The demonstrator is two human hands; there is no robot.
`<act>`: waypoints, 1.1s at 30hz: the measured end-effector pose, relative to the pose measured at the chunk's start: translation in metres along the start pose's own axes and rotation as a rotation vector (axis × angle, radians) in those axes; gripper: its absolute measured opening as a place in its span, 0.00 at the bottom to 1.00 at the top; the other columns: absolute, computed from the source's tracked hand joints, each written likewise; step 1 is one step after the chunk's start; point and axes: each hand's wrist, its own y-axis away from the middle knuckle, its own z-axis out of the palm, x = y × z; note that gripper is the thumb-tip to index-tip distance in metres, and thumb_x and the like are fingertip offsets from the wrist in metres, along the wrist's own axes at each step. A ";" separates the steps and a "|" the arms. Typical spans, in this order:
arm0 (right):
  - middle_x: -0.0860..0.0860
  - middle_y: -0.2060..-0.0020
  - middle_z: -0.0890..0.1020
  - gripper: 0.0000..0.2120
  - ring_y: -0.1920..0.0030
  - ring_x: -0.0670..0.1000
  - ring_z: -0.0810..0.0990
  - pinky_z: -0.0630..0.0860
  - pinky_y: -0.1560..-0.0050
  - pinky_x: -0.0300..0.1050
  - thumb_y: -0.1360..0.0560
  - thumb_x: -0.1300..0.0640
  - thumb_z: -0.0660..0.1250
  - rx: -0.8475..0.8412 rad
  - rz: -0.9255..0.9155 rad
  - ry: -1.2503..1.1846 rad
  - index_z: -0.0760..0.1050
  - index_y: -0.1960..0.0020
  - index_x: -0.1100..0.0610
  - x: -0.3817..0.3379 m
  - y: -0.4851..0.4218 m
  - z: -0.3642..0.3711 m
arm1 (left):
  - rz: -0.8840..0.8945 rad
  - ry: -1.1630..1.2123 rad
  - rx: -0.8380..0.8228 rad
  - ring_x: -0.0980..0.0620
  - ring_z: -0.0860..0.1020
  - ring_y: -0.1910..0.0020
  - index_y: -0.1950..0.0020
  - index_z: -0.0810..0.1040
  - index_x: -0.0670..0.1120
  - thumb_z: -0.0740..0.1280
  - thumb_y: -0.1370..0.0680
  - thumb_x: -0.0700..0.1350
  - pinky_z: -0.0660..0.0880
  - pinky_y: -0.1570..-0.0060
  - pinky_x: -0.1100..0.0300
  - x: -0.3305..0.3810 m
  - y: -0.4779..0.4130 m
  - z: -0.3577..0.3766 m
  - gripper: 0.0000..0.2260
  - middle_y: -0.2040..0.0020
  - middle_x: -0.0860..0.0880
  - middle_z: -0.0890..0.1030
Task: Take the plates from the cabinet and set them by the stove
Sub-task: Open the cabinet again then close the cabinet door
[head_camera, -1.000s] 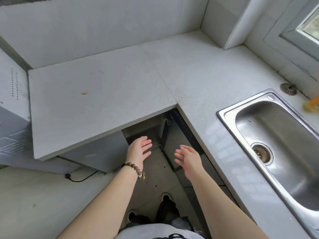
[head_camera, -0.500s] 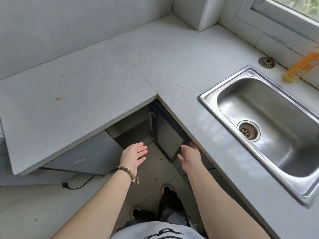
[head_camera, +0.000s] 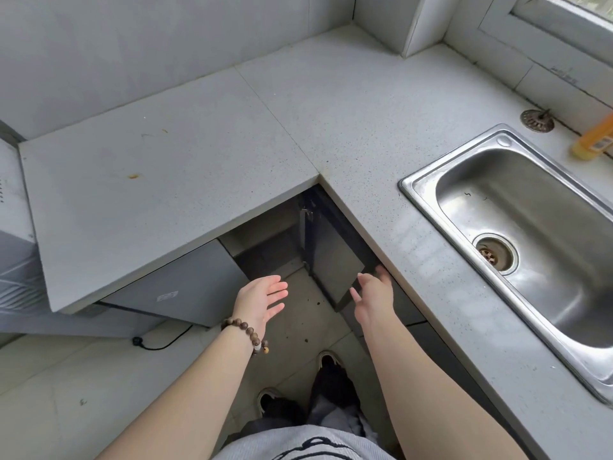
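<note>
No plates are in view. Under the corner of the grey L-shaped countertop (head_camera: 185,180) a dark cabinet door (head_camera: 331,260) stands swung out on its hinge. My right hand (head_camera: 373,295) reaches to the door's outer edge just below the counter lip, fingers spread and touching or nearly touching it. My left hand (head_camera: 262,298), with a wooden bead bracelet on the wrist, hovers open over the floor in front of the cabinet opening, holding nothing. The cabinet's inside is dark and hidden.
A steel sink (head_camera: 530,234) is set in the counter on the right, with an orange bottle (head_camera: 593,141) and a drain strainer (head_camera: 536,119) behind it. A white appliance (head_camera: 13,260) stands at the left. A black cable (head_camera: 159,341) lies on the tiled floor.
My right hand has moved right to the edge of the cabinet door. My left hand has stayed open in front of the cabinet. The view has shifted toward the sink.
</note>
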 end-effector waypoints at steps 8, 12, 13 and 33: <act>0.51 0.43 0.78 0.12 0.43 0.50 0.74 0.71 0.39 0.48 0.25 0.65 0.60 0.027 0.124 0.066 0.81 0.52 0.55 0.025 0.016 -0.002 | -0.024 0.044 0.005 0.49 0.83 0.48 0.49 0.80 0.45 0.62 0.20 0.42 0.80 0.54 0.55 -0.009 0.000 -0.017 0.07 0.48 0.46 0.84; 0.52 0.45 0.82 0.13 0.41 0.50 0.77 0.69 0.40 0.51 0.26 0.61 0.60 -0.091 0.209 -0.129 0.81 0.47 0.60 0.038 0.021 -0.002 | -0.025 0.040 0.004 0.49 0.83 0.49 0.48 0.80 0.45 0.61 0.20 0.42 0.80 0.53 0.54 -0.011 0.000 -0.025 0.07 0.48 0.46 0.84; 0.53 0.47 0.82 0.12 0.43 0.50 0.77 0.68 0.39 0.52 0.24 0.58 0.60 -0.117 0.227 -0.168 0.80 0.48 0.60 0.039 0.021 -0.002 | -0.025 0.042 0.007 0.49 0.83 0.49 0.48 0.80 0.45 0.62 0.20 0.42 0.80 0.53 0.54 -0.011 -0.001 -0.028 0.07 0.49 0.46 0.84; 0.55 0.46 0.81 0.19 0.44 0.54 0.79 0.74 0.45 0.49 0.20 0.47 0.62 -0.409 0.317 0.222 0.77 0.41 0.63 0.052 0.033 0.078 | -0.014 0.176 0.140 0.48 0.82 0.47 0.43 0.78 0.44 0.61 0.18 0.43 0.80 0.52 0.55 -0.003 0.005 -0.076 0.09 0.47 0.45 0.83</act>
